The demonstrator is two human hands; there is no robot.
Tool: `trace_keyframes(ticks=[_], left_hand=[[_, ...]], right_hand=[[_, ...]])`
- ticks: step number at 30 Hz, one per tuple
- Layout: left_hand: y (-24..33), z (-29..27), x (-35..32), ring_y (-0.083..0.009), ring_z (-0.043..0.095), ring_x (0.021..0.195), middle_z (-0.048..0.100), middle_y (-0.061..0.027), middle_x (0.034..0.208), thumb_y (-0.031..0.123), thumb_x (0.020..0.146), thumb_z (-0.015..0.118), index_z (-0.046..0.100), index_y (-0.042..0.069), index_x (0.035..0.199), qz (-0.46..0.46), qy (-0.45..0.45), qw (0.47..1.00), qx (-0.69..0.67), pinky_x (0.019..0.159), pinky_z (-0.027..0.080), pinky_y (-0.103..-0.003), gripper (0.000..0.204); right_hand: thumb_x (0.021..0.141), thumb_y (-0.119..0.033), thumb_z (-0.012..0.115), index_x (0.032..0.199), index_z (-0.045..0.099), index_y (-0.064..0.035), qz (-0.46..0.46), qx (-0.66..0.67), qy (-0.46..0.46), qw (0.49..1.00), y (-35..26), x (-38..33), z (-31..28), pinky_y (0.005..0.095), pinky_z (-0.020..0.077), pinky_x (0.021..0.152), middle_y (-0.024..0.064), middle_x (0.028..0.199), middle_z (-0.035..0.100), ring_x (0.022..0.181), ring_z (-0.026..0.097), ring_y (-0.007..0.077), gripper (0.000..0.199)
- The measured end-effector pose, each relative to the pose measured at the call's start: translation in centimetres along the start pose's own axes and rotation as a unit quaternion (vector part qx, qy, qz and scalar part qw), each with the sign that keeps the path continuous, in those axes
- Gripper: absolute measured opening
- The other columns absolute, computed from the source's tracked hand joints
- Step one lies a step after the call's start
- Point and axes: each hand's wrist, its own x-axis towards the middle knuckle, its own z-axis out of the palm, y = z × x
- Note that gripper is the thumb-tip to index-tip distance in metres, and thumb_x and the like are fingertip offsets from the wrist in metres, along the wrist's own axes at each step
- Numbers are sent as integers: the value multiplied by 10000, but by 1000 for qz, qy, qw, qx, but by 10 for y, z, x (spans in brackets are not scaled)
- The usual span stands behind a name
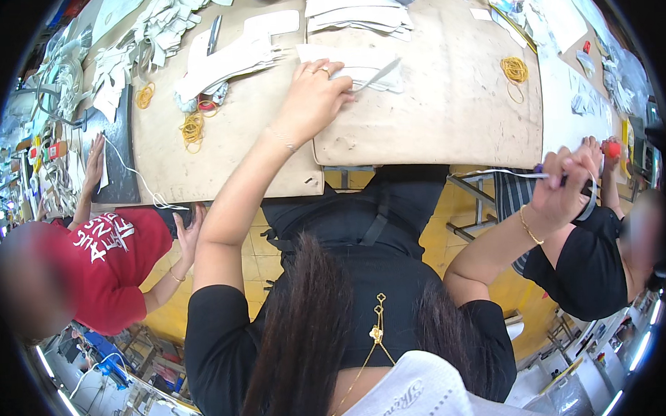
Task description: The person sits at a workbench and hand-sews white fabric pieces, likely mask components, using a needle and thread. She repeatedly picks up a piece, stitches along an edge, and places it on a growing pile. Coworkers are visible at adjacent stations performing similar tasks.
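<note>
My left hand (316, 97) reaches forward over a small stack of white cut pieces (368, 58). Its fingers are bent, and the near end of a narrow grey strip (381, 75) is pinched at the fingertips, lying across the stack. Raised off the table's front right corner, my right hand (559, 184) is closed round a slim tool with a dark purple handle (540, 169). A thin pale shaft or cord runs leftward from that fist; which one, I cannot tell. Behind the white stack lies a taller pile of white pieces (355, 15).
On the brown board (433, 124) lie yellow rubber bands (514, 70), with more bands (192, 128) at left beside white pieces (229, 63) and a pen-like knife (214, 35). Co-workers sit close on both sides: a red shirt (122, 252) left, a black sleeve (588, 272) right.
</note>
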Motion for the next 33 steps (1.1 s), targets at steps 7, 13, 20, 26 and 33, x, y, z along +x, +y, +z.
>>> trace_keyframes(ticks=[7, 13, 20, 26, 33], left_hand=[[-8, -26, 3, -425, 296, 1481, 453, -190, 1524, 272, 846, 764, 739, 64, 1001, -5, -147, 985, -84, 1214, 242, -526, 260], [-5, -25, 3, -434, 298, 1478, 419, -207, 1548, 280, 832, 777, 764, 74, 991, -13, -158, 985, -72, 1210, 232, -554, 261], [3, -38, -9, -416, 372, 1436, 451, -189, 1532, 329, 822, 790, 764, 72, 977, 44, -141, 987, -59, 1154, 326, -514, 302], [27, -65, -45, -296, 641, 1068, 625, -142, 1311, 323, 827, 799, 746, 34, 981, 43, -231, 897, -375, 899, 494, -390, 331], [31, -14, -43, -358, 645, 1018, 669, -172, 1052, 254, 849, 771, 644, 51, 1113, -123, -125, 960, -217, 848, 498, -408, 357]], right_hand=[[1062, -196, 537, 1132, 582, -14, 285, -116, -101, 946, 65, 9, 48, 170, 361, 412, 147, 1041, 748, 468, 417, 21, 200], [1065, -279, 521, 998, 568, -63, 334, -192, -305, 871, 148, 26, 101, 167, 319, 388, 28, 1102, 752, 442, 380, -3, 231], [1058, -282, 507, 1020, 589, -82, 378, -280, -411, 781, 163, 49, 107, 213, 366, 431, -5, 1047, 760, 465, 398, 37, 219], [1051, -296, 529, 1037, 617, -67, 383, -236, -412, 792, 170, 48, 103, 200, 344, 422, 15, 980, 749, 464, 401, 23, 247], [977, -258, 682, 989, 701, -23, 321, -93, -200, 921, 104, 34, 48, 174, 284, 411, -18, 624, 575, 445, 393, 10, 236]])
